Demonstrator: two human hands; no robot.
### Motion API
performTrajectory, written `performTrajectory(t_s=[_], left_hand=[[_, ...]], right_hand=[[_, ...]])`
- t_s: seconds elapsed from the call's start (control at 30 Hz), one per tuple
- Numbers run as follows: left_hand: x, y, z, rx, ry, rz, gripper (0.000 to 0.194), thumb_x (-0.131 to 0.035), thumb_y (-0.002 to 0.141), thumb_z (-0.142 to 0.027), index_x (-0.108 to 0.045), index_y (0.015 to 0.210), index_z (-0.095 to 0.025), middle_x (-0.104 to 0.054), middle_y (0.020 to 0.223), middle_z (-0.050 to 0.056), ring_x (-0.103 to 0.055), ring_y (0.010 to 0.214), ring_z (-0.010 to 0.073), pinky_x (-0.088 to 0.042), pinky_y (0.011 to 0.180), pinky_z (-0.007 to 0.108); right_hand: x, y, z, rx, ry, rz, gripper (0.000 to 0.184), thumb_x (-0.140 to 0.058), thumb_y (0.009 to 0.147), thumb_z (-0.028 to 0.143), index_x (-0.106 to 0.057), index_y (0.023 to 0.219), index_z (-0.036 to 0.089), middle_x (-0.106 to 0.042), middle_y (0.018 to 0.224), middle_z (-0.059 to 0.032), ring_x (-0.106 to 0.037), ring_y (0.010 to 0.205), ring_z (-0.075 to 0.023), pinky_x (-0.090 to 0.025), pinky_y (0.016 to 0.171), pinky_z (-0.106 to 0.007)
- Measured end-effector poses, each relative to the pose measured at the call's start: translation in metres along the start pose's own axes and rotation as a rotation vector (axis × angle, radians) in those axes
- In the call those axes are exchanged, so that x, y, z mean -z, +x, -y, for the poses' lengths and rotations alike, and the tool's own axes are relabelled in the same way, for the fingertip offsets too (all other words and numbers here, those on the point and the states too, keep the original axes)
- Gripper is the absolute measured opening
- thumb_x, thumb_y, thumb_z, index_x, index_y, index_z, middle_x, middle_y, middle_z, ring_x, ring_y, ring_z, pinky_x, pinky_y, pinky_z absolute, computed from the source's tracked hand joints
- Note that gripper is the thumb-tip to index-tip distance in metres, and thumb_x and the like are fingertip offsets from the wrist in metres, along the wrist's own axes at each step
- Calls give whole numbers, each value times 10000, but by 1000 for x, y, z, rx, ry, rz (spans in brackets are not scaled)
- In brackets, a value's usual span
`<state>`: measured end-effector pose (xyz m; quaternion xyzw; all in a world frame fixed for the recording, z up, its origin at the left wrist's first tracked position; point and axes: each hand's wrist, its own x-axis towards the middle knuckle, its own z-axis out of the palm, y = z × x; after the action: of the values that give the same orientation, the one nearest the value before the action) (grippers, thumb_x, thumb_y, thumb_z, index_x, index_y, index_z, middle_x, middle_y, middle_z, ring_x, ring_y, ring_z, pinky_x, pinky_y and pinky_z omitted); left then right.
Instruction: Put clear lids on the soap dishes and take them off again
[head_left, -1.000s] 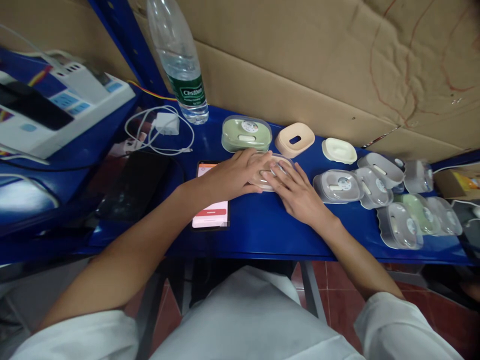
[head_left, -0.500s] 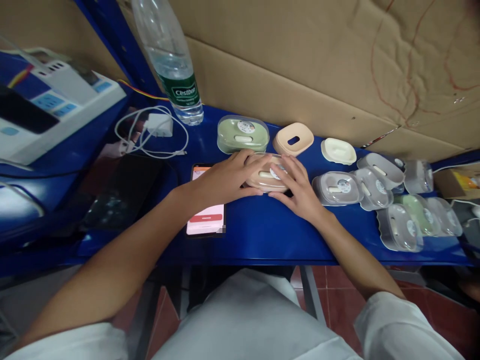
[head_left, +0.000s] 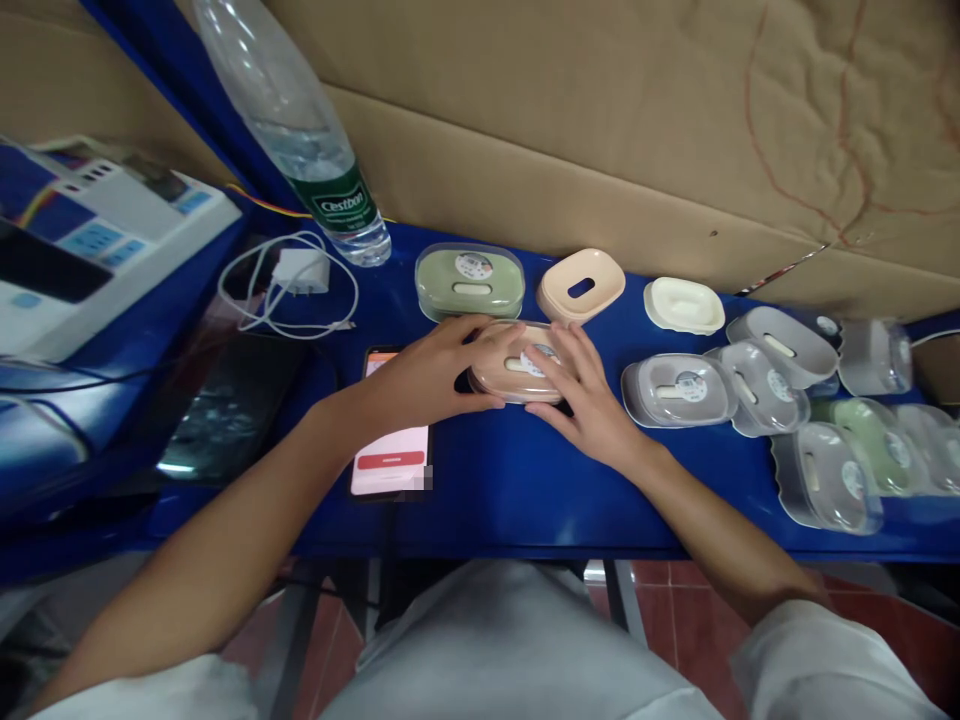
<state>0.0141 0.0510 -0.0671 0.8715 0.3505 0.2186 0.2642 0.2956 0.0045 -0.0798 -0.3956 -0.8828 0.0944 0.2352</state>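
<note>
A peach oval soap box point(head_left: 495, 372) with a clear lid and a round white label rests on the blue table. My left hand point(head_left: 439, 365) curves around its left end, fingers at the far side and thumb along the near edge. From the other end my right hand point(head_left: 577, 385) grips it, some fingers over the lid and label. Just behind stand a green soap box point(head_left: 469, 285) under a clear cover and a peach tray with a slot point(head_left: 581, 284). A cream dish point(head_left: 684, 305) lies farther right.
Several grey boxes point(head_left: 679, 390) and a green one point(head_left: 874, 445) crowd the table's right side. Left of my hands are a lit phone point(head_left: 390, 465), a charger with a white cable point(head_left: 300, 268), a tall water bottle point(head_left: 330, 190) and a power strip point(head_left: 112, 245). Cardboard point(head_left: 562, 130) walls the back.
The camera view has shifted slightly. Both hands stay around the peach soap box, and more of its lid shows between them now.
</note>
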Motion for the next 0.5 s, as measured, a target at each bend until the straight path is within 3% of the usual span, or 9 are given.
performTrajectory(t_s=[0.13, 0.23, 0.33, 0.5], left_hand=[[10, -1, -10, 72, -27, 36, 802, -816, 926, -481, -472, 1627, -296, -550, 1567, 125, -563, 1438, 336, -458, 1240, 487], [21, -3, -12, 99, 18, 25, 758, -811, 930, -410, -471, 1597, -294, -562, 1552, 118, -573, 1429, 330, -478, 1223, 496], [29, -7, -8, 118, 110, -18, 733, -771, 951, -369, -435, 1596, -282, -530, 1575, 121, -557, 1454, 335, -490, 1219, 496], [33, -12, 0, 160, 232, -80, 674, -726, 956, -313, -435, 1563, -280, -474, 1584, 127, -593, 1422, 332, -537, 1184, 467]], right_hand=[[7, -2, 4, -44, -25, 20, 949, -574, 1069, 539, 68, 1750, 381, -34, 1842, -98, -64, 1701, -375, -235, 1334, -679], [14, -1, 6, -53, -51, -19, 959, -548, 1078, 546, 111, 1747, 352, -92, 1835, -126, -128, 1696, -361, -259, 1333, -649], [15, 0, 5, -78, -68, -25, 856, -520, 1098, 499, -19, 1766, 314, -238, 1801, -150, -236, 1675, -338, -321, 1317, -602], [6, 4, 9, -60, -90, 70, 650, -515, 1105, 479, -389, 1685, 215, -409, 1719, -186, -341, 1631, -334, -359, 1295, -572]])
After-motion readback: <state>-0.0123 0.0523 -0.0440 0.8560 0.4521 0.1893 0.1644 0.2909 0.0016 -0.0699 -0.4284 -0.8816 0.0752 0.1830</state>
